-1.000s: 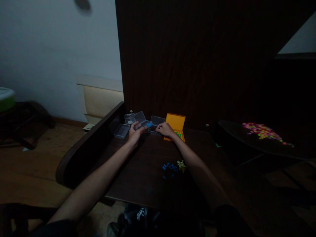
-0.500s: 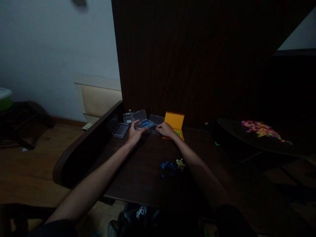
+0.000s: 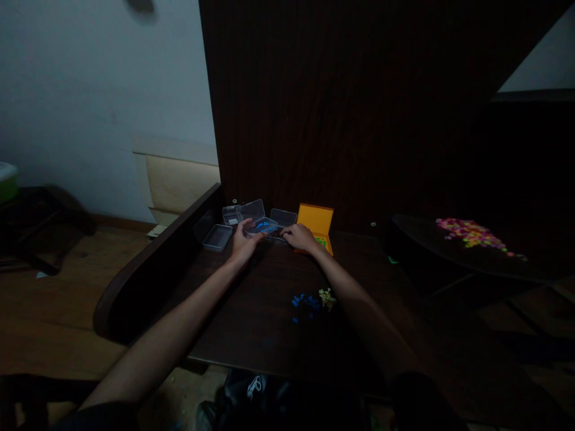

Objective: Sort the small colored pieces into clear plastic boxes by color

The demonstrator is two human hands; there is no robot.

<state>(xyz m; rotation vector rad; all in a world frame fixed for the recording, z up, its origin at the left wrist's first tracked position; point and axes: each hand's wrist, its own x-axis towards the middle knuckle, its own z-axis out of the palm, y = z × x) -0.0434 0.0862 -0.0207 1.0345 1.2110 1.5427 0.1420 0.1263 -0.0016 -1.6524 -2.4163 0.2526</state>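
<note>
My left hand (image 3: 244, 244) is wrapped around a small clear plastic box (image 3: 261, 227) with its lid up and light blue pieces inside. Beside it, my right hand (image 3: 299, 236) has its fingers bent down into another open clear box (image 3: 283, 216) that seems to contain small dark pieces. Whatever lies between the right fingertips is hidden. Just right of that hand stands an open yellow-orange box (image 3: 315, 216) with green pieces (image 3: 321, 241) in it. An open clear box (image 3: 218, 237) and a further clear case (image 3: 230, 214) are left of my left hand.
Nearer me on the dark table (image 3: 242, 323) lie loose blue pieces (image 3: 305, 301) and a pale yellow pile (image 3: 327, 299). A raised side panel (image 3: 135, 281) edges the table on the left. A heap of pink and yellow pieces (image 3: 476, 233) rests on a surface at right.
My right fingers have dipped slightly lower into the clear box beside the held one. My left hand keeps its grip. The whole view has shifted a little.
</note>
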